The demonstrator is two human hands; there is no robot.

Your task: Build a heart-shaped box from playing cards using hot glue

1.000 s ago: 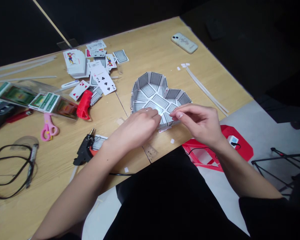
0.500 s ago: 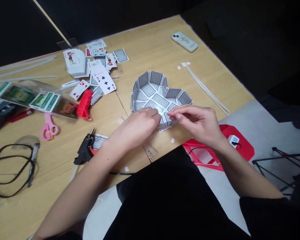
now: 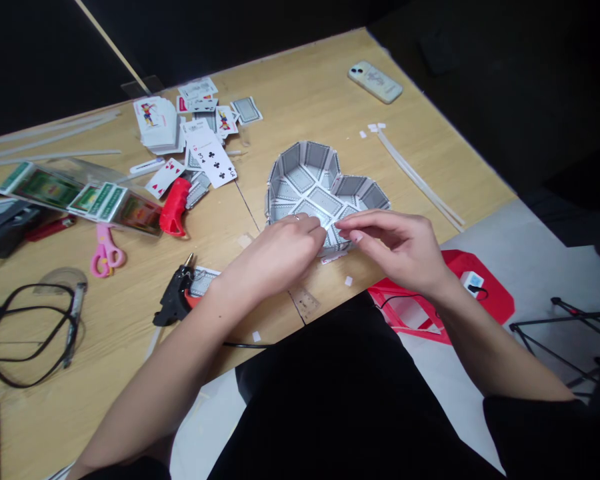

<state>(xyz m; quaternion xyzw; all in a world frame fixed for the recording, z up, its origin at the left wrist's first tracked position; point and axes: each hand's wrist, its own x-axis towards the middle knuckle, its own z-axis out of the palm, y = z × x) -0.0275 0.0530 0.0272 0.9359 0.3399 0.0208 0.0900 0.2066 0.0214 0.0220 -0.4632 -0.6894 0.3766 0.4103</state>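
A heart-shaped box [image 3: 307,160] made of grey-backed playing cards stands on the wooden table, its floor and upright walls both built of cards. My left hand [image 3: 287,250] is curled over the box's near left wall, fingers closed on it; a ring shows on one finger. At the near right side, my right hand [image 3: 403,247] has its thumb and fingers brought together on the wall's edge. Both hands hide much of the near wall. Under the box's near edge, a card strip [image 3: 334,257] pokes out, and a small white scrap [image 3: 349,281] lies close by.
Left of my forearm lies a black glue gun [image 3: 175,293]. Beyond it are pink scissors [image 3: 107,253], a red-handled tool [image 3: 175,210], loose playing cards [image 3: 210,157] and a card pack case [image 3: 80,197]. White glue sticks [image 3: 420,180] and a phone [image 3: 375,81] lie to the right.
The camera view has shifted a little, so the table's things appear slightly further right. Both hands stay at the near wall of the box, with barely any movement.
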